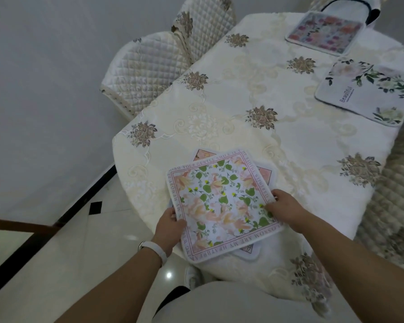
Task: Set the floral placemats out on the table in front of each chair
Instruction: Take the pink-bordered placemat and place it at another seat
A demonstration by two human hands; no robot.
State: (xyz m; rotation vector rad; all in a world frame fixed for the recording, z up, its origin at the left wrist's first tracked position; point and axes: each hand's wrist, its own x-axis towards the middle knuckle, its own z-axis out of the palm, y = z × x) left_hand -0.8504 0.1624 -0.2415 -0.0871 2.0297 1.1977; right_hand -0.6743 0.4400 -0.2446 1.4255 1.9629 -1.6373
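Observation:
A square floral placemat (219,201) with green leaves, peach flowers and a lettered pink border lies at the near edge of the table. My left hand (169,226) grips its left edge and my right hand (283,209) grips its right edge. Beneath it a second mat (265,174) with a peach pattern pokes out, mostly hidden. A white mat with green leaves and the word "Beautiful" (366,94) lies at the right edge. A pink-flowered mat (324,33) lies at the far end.
The table (243,89) wears a cream embroidered cloth with brown flower motifs. A quilted cream chair (163,59) stands at the left side. Another chair with a dark-trimmed back (373,12) stands at the far end. A quilted seat (394,206) shows at right.

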